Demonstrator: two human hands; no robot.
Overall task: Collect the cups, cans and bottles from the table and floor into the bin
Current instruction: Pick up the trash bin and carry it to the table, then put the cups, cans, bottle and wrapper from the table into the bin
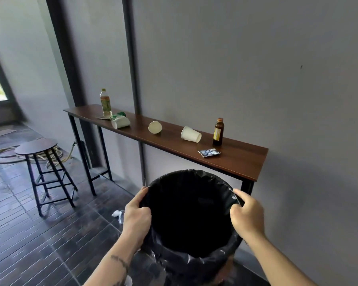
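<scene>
Beyond the bin, whose rim both the left hand and right hand grip, 3 tipped cups and 2 upright bottles line the table, the brown bottle nearest the right hand.

A long narrow dark-wood table on black metal legs stands against the grey wall. On it, from the far end: an upright clear plastic bottle, a crumpled green-and-white wrapper, three tipped white paper cups, an upright brown glass bottle and a flat blue-and-white packet. On the dark slatted floor lies crumpled clear plastic.
</scene>
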